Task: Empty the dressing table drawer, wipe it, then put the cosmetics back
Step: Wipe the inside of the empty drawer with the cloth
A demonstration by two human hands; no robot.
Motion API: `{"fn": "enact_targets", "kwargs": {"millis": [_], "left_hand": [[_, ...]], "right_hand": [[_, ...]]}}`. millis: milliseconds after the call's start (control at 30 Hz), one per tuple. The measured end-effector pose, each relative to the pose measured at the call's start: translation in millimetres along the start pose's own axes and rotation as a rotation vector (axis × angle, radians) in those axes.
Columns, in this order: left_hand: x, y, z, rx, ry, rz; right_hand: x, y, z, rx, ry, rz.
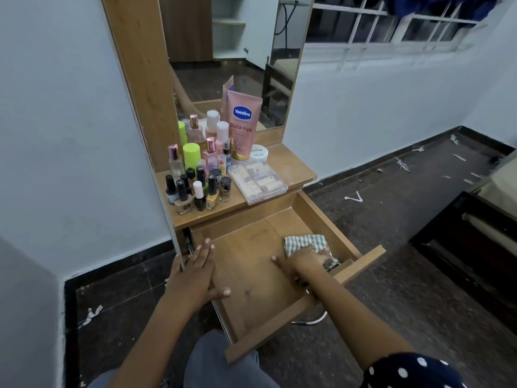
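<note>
Drawer: the wooden drawer (251, 264) is pulled far out from under the dressing table top (291, 166); its floor holds only the cloth and the two hands.
Left hand: the left hand (195, 271) lies flat with straight fingers over the drawer's left wall at about 9 o'clock of the drawer, fingertips pointing to 12, thumb spread toward 3 on the drawer floor; it grasps nothing.
Right hand: the right hand (306, 260) presses down on the checked cloth (305, 243) at about 3 o'clock of the drawer, close to the right wall; the thumb points to 9, the other fingers are bent over the cloth's near edge.
Cloth: bunched, grey-and-white check, lying on the drawer floor with most of it showing past the hand toward 12.
Cosmetics: all on the table top, at 12 o'clock from the drawer. Nail polish bottles (195, 191) stand clustered at the front left; perfume bottles (174, 161) and a lime-green capped bottle (191, 155) behind them.
Other items: a pink Vaseline tube (243, 124) stands upright against the mirror (232, 51); a white jar (258, 154) sits just right of it; a clear plastic case (258, 180) lies flat at the front right edge.
</note>
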State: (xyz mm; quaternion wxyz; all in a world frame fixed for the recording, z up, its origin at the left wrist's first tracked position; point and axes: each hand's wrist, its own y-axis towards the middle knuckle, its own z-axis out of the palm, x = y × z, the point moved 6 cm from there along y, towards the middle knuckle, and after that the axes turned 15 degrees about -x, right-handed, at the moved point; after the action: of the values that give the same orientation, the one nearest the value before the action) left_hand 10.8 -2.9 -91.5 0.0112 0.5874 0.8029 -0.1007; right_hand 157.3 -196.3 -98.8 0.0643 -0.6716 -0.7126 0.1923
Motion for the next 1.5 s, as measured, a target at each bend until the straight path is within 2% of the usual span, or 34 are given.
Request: {"fn": "enact_targets", "kwargs": {"millis": [133, 333, 500, 700, 900, 1200, 1300, 1500], "left_hand": [[0.2, 2.2, 0.5, 0.000, 0.020, 0.002], [0.4, 1.1, -1.5, 0.008, 0.026, 0.002], [-2.0, -0.1, -2.2, 0.004, 0.005, -0.002], [-3.8, -0.1, -3.0, -0.009, 0.025, 0.001], [-0.2, 1.3, -3.1, -0.005, 0.020, -0.004], [-1.6, 1.1, -0.2, -0.004, 0.014, -0.006], [-1.6, 1.5, 0.6, -0.007, 0.014, -0.009], [-0.7, 2.1, 0.7, 0.000, 0.021, 0.004]], "right_hand": [[9.3, -18.1, 2.2, 0.047, 0.072, 0.017], [56.4, -51.8, 42.6, 0.092, 0.202, -0.004], [34.1, -21.9, 39.1, 0.089, 0.339, 0.157], [3.3, 12.1, 22.3, -0.002, 0.248, 0.132], [12.9, 5.2, 11.7, -0.117, 0.051, -0.133], [-2.2, 6.5, 9.2, 0.021, 0.240, 0.091], [2.1, 10.6, 17.9, -0.008, 0.303, 0.076], [13.2, 26.0, 16.9, -0.027, 0.252, -0.031]]}}
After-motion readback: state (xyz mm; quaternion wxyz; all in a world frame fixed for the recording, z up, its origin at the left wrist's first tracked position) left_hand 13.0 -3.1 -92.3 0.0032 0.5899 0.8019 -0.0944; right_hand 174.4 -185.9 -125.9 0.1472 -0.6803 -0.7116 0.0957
